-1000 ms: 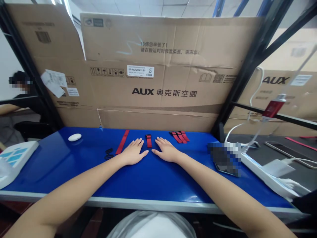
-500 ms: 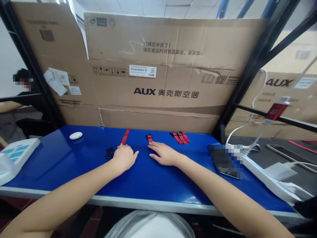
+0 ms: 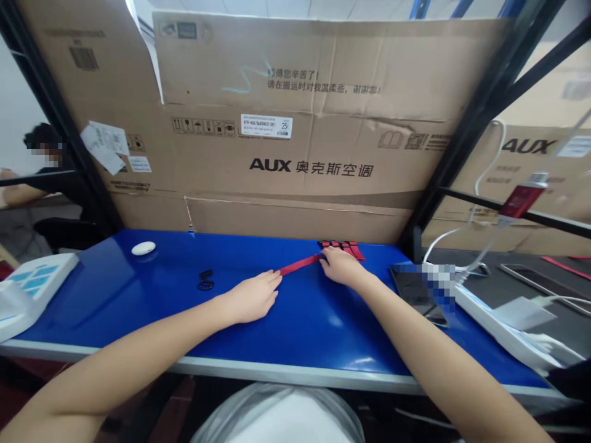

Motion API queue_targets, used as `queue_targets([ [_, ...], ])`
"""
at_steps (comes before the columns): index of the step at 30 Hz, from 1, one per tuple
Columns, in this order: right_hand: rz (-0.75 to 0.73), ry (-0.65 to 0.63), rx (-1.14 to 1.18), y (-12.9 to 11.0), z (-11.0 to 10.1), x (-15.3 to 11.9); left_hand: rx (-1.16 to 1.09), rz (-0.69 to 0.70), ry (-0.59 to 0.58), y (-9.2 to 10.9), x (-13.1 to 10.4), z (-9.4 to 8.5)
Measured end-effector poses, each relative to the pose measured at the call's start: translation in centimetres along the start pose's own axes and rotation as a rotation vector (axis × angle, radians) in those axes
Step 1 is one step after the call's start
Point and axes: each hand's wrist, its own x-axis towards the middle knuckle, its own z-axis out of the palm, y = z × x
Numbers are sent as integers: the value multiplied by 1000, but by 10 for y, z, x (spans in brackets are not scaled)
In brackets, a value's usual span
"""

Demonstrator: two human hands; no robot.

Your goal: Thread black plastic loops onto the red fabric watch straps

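Observation:
A plain red strap (image 3: 300,265) stretches slantwise between my two hands, low over the blue table (image 3: 152,301). My left hand (image 3: 256,297) is closed on its left end, fingertips pressed together. My right hand (image 3: 341,266) has its fingers bent at the strap's other end and partly covers it. Touching or just beside that hand lies a row of short red straps with black buckles (image 3: 354,249), partly hidden by the fingers. To the left of my left hand, black slide buckles (image 3: 205,280) lie loose on the table.
Cardboard (image 3: 295,147) stands along the table's back edge. A white oval object (image 3: 143,248) lies at back left, a white device (image 3: 37,289) at the left edge. To the right are a dark phone (image 3: 410,289), a power strip (image 3: 498,335) and cables. Another person (image 3: 50,160) sits far left.
Both hands have moved right. The plain red strap came along with my left hand. The buckled strap at my right hand now appears to lie with the others in the row.

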Motion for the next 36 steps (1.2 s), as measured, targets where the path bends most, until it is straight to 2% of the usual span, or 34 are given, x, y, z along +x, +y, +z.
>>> queue_targets([
  [3,-325,22,199,-22,11,-6,-157,51,-38,-1,5,-8],
  [4,-371,4,251,-31,14,-8,-191,51,-46,-4,6,-13],
  [7,-391,-39,336,-48,20,-11,-213,24,-14,-28,1,-43],
  [9,-347,-69,350,-52,20,-10,-139,-87,38,-57,-12,-68],
  [10,-319,-85,351,-52,20,-9,-92,-172,19,-74,-21,-78],
  [12,-260,-96,355,-50,20,-7,-29,-354,-89,-107,-38,-93],
  [14,-210,-49,356,-47,20,-6,-84,-505,-252,-131,-51,-97],
  [17,-258,94,296,-44,18,-6,-293,-554,-406,-147,-55,-90],
  [20,-389,146,195,-42,14,-11,-384,-486,-434,-144,-46,-78],
  [24,-455,106,253,-46,15,-18,-366,-400,-333,-134,-29,-63],
  [31,-288,11,438,-60,30,-9,-154,-267,-18,-110,2,-29],
  [36,-182,-216,698,-60,19,1,-139,-237,166,-90,14,-16],
])
